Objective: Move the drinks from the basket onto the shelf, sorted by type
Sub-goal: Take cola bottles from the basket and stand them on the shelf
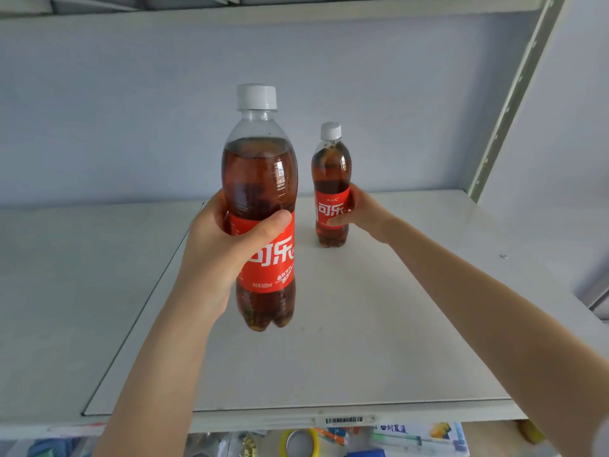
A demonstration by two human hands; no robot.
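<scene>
Two cola bottles with white caps and red labels are in view over the white shelf. My left hand is shut around the nearer cola bottle, holding it upright above the shelf. Farther back, the second cola bottle stands upright on the shelf with my right hand wrapped around its label from the right side. The basket is out of sight.
A perforated metal upright rises at the shelf's right rear corner, and another shelf board runs overhead. A barcode tag sits on the front edge. Below the shelf lie a tape roll and packaged goods.
</scene>
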